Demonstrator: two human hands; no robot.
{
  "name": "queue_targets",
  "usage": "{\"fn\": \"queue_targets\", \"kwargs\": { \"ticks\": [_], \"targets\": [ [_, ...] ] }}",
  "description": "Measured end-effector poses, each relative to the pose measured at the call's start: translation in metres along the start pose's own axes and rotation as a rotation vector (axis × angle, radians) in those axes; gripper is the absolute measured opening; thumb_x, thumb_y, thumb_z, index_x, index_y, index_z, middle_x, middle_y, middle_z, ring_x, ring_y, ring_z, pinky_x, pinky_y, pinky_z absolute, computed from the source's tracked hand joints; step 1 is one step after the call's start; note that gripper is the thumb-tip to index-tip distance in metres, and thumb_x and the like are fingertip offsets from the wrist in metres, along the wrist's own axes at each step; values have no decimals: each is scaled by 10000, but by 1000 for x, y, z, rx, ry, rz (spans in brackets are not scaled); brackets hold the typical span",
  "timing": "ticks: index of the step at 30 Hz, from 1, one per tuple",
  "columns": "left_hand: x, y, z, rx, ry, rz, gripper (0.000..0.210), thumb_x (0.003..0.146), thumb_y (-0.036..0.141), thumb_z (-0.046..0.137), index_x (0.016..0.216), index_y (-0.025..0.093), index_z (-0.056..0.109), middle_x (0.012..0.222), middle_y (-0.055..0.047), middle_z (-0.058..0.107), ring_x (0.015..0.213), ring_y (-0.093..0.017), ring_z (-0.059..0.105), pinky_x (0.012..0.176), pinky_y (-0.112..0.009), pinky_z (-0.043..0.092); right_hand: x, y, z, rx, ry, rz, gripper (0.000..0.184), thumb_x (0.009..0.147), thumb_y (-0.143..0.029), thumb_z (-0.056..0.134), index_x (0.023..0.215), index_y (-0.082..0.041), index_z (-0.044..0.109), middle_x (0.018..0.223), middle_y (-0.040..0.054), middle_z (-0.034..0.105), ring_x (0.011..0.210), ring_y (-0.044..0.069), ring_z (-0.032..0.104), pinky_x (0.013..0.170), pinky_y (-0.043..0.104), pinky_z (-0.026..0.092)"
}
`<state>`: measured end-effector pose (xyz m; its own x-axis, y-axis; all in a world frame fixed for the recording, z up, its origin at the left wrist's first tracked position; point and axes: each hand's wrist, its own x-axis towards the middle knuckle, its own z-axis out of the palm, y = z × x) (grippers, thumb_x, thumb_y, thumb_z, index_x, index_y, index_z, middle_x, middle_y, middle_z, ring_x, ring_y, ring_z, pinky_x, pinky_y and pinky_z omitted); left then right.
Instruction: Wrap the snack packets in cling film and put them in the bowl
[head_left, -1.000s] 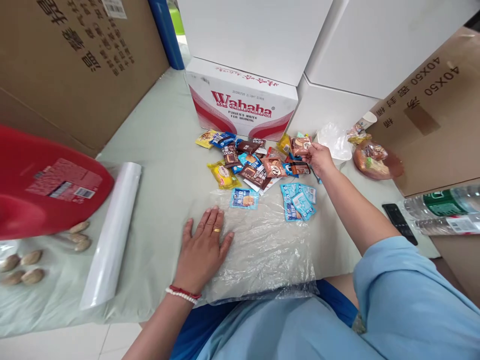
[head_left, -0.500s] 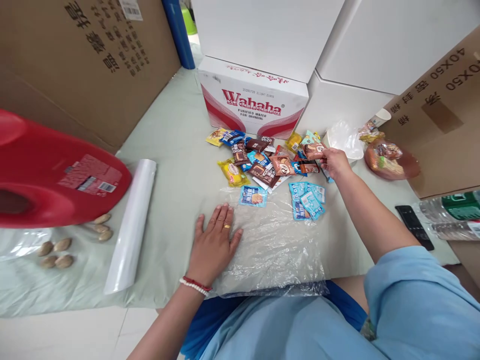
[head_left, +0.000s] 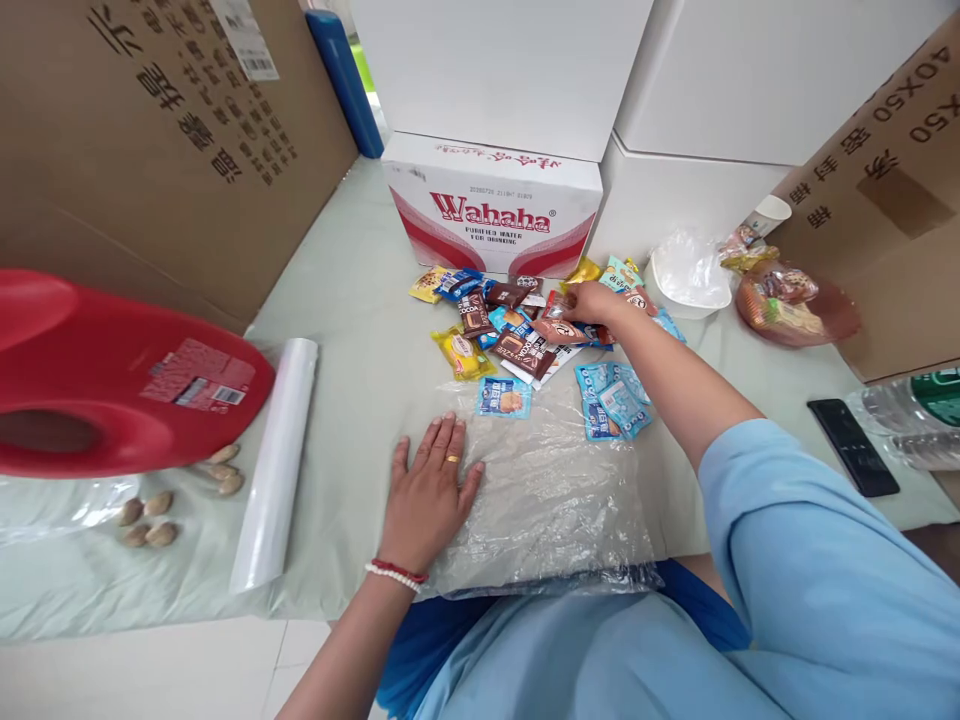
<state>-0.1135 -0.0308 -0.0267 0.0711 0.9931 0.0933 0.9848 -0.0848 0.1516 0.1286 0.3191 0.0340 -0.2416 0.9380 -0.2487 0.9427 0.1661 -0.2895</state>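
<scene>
Right hand [head_left: 592, 302] over the far pile of shiny wrapped snacks [head_left: 521, 352], grip hidden, beside a brown film packet [head_left: 558, 333]: probably light, slippery, crumbly, best pinched at its sealed end; nearer, left hand [head_left: 427, 490] lies flat, fingers spread

Brown, blue and yellow snack packets [head_left: 519, 352] lie heaped, overlapping, just beyond wrinkled clear plastic [head_left: 551, 495]
</scene>
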Motion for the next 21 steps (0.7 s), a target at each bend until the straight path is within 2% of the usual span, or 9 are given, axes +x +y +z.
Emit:
{"fn": "queue_targets", "kwargs": {
  "ticks": [4,7,10,12,13,15,17,19,21],
  "targets": [
    [0,0,-1,5,-6,-6,639,1085,479,327,1617,134,403,1684,-143,403,1563,-328,391,1257,-639,264,-3,7,6,113,21,57,369,596,-279,952,873,-152,744,826,73,741,840,259,677,810,333,517],
    [0,1,0,-1,-10,-8,642,1087,477,329,1617,121,396,1689,-139,394,1567,-325,383,1261,-640,260,-14,19,5,259,119,71,292,730,-386,859,865,-168,718,767,18,704,720,192,633,719,306,518],
    [-1,1,0,-11,-8,-12,642,1086,473,335,1621,122,390,1695,-142,380,1572,-323,376,1271,-640,247,-30,26,-6,412,328,55,224,885,-402,659,884,-180,692,806,13,693,706,171,614,692,302,521],
    [-1,2,0,-22,-3,-18,640,1084,471,340,1626,134,387,1693,-148,382,1572,-324,377,1276,-639,239,-47,24,-17,518,432,8,234,933,-391,571,895,-188,681,829,19,691,717,167,613,699,303,528],
    [-1,2,0,-29,-3,-20,638,1084,470,341,1629,141,385,1691,-152,385,1571,-325,378,1278,-640,233,-59,21,-23,591,434,-37,240,941,-397,566,890,-191,680,826,18,690,715,164,612,700,303,532],
    [0,3,-1,-41,-8,-19,636,1085,472,341,1633,151,381,1689,-156,386,1573,-324,376,1283,-639,219,-87,10,-28,750,301,-155,246,901,-430,657,857,-191,694,800,15,695,703,157,613,695,296,533],
    [0,3,-2,-53,-11,-17,636,1086,472,341,1638,158,374,1693,-156,378,1580,-321,365,1289,-635,203,-120,-6,-23,818,7,-268,260,816,-440,775,836,-185,732,786,16,715,705,157,628,689,283,527],
    [0,4,-2,-65,-11,-20,638,1084,476,346,1644,169,365,1697,-153,370,1586,-319,356,1295,-630,190,-150,-24,-7,718,-305,-355,249,800,-428,798,864,-189,776,800,12,740,724,159,651,694,269,519],
    [0,4,-2,-73,-15,-27,644,1081,482,351,1647,174,360,1699,-152,365,1587,-321,353,1299,-627,180,-173,-42,16,565,-493,-424,196,850,-386,757,891,-199,795,795,-2,752,737,163,672,700,263,516]
  ]
}}
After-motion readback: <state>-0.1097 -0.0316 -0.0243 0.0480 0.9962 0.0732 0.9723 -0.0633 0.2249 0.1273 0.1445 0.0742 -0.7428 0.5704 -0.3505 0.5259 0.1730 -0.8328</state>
